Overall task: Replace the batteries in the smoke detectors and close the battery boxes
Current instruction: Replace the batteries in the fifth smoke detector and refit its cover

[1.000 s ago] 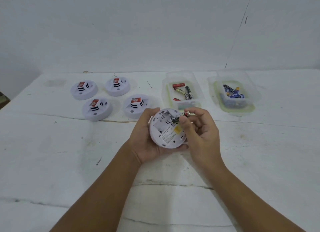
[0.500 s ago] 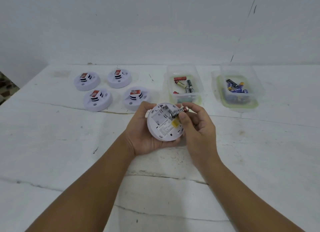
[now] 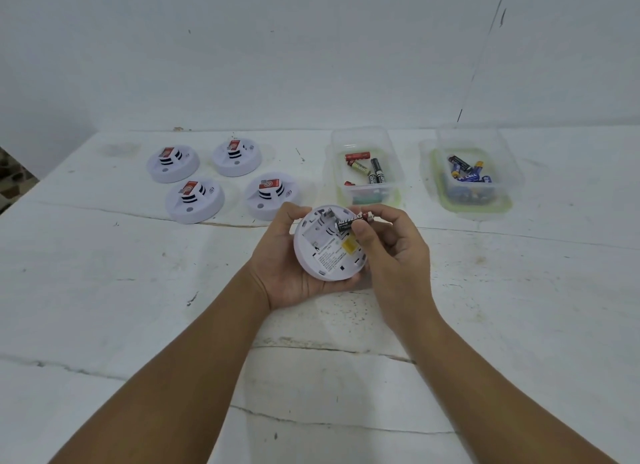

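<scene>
My left hand [image 3: 277, 266] cradles a white round smoke detector [image 3: 325, 252] with its back turned up and its battery bay uncovered. My right hand [image 3: 391, 245] pinches a black and red battery [image 3: 351, 220] between thumb and fingers, its left end resting at the top edge of the open bay. A yellow sticker and a printed label show on the detector's back. No bay cover is visible.
Several other white smoke detectors [image 3: 194, 200] sit face up at the far left of the white table [image 3: 104, 290]. A clear box [image 3: 363, 167] holds black and red batteries. Another clear box [image 3: 472, 172], farther right, holds blue ones. A wall rises behind.
The battery's left end has shifted slightly over the open bay while my right hand keeps its pinch. The camera has tilted, so the scene sits a little higher in view.
</scene>
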Demonstrator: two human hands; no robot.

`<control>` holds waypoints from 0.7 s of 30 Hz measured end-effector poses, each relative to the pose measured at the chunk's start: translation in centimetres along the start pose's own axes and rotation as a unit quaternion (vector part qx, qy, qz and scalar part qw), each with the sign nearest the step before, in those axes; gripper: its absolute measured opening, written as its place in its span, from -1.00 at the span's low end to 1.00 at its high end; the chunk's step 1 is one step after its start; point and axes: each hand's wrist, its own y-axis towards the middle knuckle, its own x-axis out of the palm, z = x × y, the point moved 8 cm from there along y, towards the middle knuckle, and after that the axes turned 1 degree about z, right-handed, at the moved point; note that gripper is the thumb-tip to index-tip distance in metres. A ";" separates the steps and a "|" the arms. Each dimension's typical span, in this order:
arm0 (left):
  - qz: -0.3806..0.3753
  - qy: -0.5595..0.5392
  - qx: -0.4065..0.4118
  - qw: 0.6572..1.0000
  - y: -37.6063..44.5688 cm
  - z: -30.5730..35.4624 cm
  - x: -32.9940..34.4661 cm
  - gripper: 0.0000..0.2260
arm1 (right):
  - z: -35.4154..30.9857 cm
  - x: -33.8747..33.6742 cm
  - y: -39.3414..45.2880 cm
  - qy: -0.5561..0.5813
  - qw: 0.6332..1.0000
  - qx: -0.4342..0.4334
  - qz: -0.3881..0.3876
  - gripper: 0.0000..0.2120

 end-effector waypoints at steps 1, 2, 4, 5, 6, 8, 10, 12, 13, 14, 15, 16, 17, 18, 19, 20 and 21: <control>0.000 -0.002 0.001 1.000 0.0 0.0 0.1 -0.47 | 0.0 0.0 0.0 -0.001 1.000 -0.001 0.000 -0.85; 0.001 -0.002 0.002 1.000 -0.1 0.0 0.1 -0.47 | 0.0 0.0 0.0 -0.002 1.000 -0.001 0.001 -0.85; 0.004 -0.001 -0.001 1.000 -0.1 0.0 0.2 -0.47 | 0.0 0.0 0.0 0.000 1.000 0.002 0.003 -0.85; 0.005 0.000 -0.004 1.000 -0.1 0.0 0.2 -0.47 | 0.0 0.0 0.0 0.001 1.000 0.001 0.004 -0.85; 0.006 0.001 -0.006 1.000 -0.1 0.0 0.1 -0.47 | 0.0 0.0 0.0 0.001 1.000 0.000 0.004 -0.85; 0.005 0.000 -0.012 1.000 0.0 -0.1 0.0 -0.46 | -0.1 0.1 0.0 0.001 1.000 -0.003 0.003 -0.85; 0.000 -0.007 -0.016 1.000 0.0 -0.1 0.1 -0.47 | -0.1 0.1 0.0 0.001 1.000 -0.002 0.005 -0.84; -0.004 -0.013 -0.018 1.000 -0.1 -0.2 0.4 -0.48 | -0.2 0.0 -0.1 -0.012 1.000 -0.006 0.012 -0.83; -0.008 -0.018 -0.020 1.000 -0.1 -0.2 0.6 -0.49 | -0.3 0.0 -0.3 -0.030 0.999 -0.016 0.016 -0.83; -0.012 -0.024 -0.023 0.999 -0.1 -0.3 0.7 -0.50 | -0.5 0.0 -0.6 -0.067 0.997 -0.039 0.019 -0.82; -0.014 -0.028 -0.030 0.999 -0.2 -0.4 0.8 -0.50 | -1.0 0.1 -1.0 -0.118 0.990 -0.073 0.023 -0.81; -0.017 -0.030 -0.036 0.999 -0.1 -0.5 0.8 -0.50 | -1.5 0.3 -1.5 -0.174 0.978 -0.115 0.023 -0.80; -0.020 -0.027 -0.040 0.999 -0.1 -0.6 0.8 -0.49 | -2.0 0.7 -2.0 -0.221 0.962 -0.158 0.019 -0.79; -0.023 -0.025 -0.042 0.999 -0.1 -0.5 0.7 -0.48 | -2.3 1.3 -2.4 -0.256 0.947 -0.192 0.016 -0.77; -0.028 -0.026 -0.044 0.998 -0.1 -0.4 0.8 -0.47 | -2.5 1.7 -2.6 -0.280 0.935 -0.216 0.014 -0.77; -0.033 -0.029 -0.050 0.998 0.0 -0.4 0.9 -0.46 | -2.6 2.1 -2.7 -0.297 0.926 -0.234 0.014 -0.77; -0.036 -0.032 -0.057 0.997 -0.1 -0.4 0.9 -0.45 | -2.7 2.4 -2.7 -0.309 0.918 -0.247 0.015 -0.77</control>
